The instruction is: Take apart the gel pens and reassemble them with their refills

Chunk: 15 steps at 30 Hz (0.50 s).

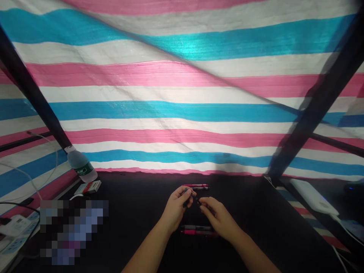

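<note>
My left hand (175, 208) is closed, with thumb and fingertips around a small dark pen-like piece (185, 204). Close beside it, my right hand (220, 218) pinches the end of a thin dark piece (198, 201) that points toward the left fingertips. Whether the two pieces touch is too small to tell. Just beyond the hands lie red and white pens (200, 186), partly covered by the left fingers. Nearer to me, a pen with a pink-red grip (189, 231) and a grey-black pen (199, 228) lie side by side, their right ends close to my right hand.
A black tabletop (136, 216) spreads under the hands. At the left stand a bottle (82, 165) and a small box (88, 187), near a power strip (14, 242) with cables. A white device (314, 197) lies at the right. Striped sheeting (170, 110) hangs behind, between dark posts.
</note>
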Each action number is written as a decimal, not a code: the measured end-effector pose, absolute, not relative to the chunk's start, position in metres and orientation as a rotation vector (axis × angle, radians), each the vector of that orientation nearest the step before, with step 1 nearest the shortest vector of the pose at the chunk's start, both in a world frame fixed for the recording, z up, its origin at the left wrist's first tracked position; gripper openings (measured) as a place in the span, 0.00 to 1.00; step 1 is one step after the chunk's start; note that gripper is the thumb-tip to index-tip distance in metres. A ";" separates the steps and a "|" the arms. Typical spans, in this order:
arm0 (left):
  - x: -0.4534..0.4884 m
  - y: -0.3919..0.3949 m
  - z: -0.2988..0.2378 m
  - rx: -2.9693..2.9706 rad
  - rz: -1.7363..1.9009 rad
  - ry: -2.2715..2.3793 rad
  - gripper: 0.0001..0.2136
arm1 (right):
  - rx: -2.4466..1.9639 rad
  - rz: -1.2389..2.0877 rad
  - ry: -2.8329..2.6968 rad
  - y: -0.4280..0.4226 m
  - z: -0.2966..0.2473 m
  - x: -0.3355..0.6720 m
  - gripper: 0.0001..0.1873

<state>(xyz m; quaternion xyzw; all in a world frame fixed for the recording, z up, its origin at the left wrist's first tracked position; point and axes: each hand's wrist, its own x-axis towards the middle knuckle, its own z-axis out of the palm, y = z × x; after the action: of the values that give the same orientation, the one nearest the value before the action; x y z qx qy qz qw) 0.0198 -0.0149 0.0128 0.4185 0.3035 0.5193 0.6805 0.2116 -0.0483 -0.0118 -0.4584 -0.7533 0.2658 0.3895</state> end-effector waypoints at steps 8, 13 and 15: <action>0.016 -0.011 0.007 1.278 1.171 0.841 0.14 | -1.189 0.682 -1.855 -0.047 -0.016 0.211 0.14; 0.015 -0.011 0.003 1.463 1.172 0.916 0.11 | -1.184 0.690 -1.829 -0.047 -0.015 0.210 0.14; 0.015 -0.012 0.003 1.506 1.188 0.900 0.12 | -1.179 0.693 -1.815 -0.047 -0.014 0.210 0.15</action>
<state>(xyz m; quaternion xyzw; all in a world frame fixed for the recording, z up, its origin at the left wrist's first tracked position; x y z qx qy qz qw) 0.0145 -0.0118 0.0033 0.6200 0.3703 0.4889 0.4894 0.2105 -0.0470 -0.0141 -0.4706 -0.7244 0.2767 0.4210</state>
